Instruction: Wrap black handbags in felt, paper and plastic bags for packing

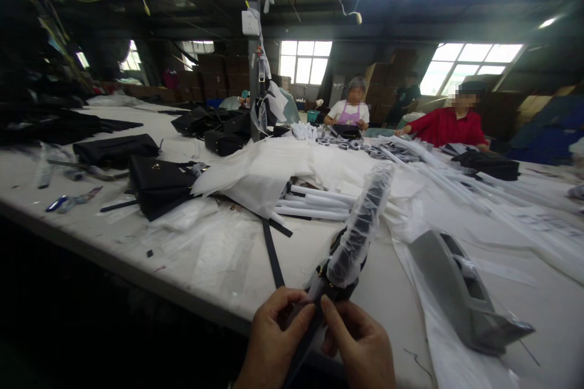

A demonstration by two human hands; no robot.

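Near the front edge of the table, my left hand [275,333] and my right hand [359,340] are closed side by side, thumbs almost meeting. Between them they pinch a black strap [302,349]. Just beyond the fingers, the strap joins a dark piece with small gold metal fittings. A long black handle-like part [362,234] wrapped in wrinkled clear plastic rises away from there toward the right. The rest of what lies beneath the fingers is hidden. To the right of my hands sits a grey tape dispenser [463,310].
A black handbag [159,185] lies at left near white sheets [255,167]. White-wrapped strips [314,203] lie beyond my hands. A pole [254,73] with sockets rises from the table. Two people [350,110] [456,124] sit across it. Scissors-like tools [73,199] rest at far left.
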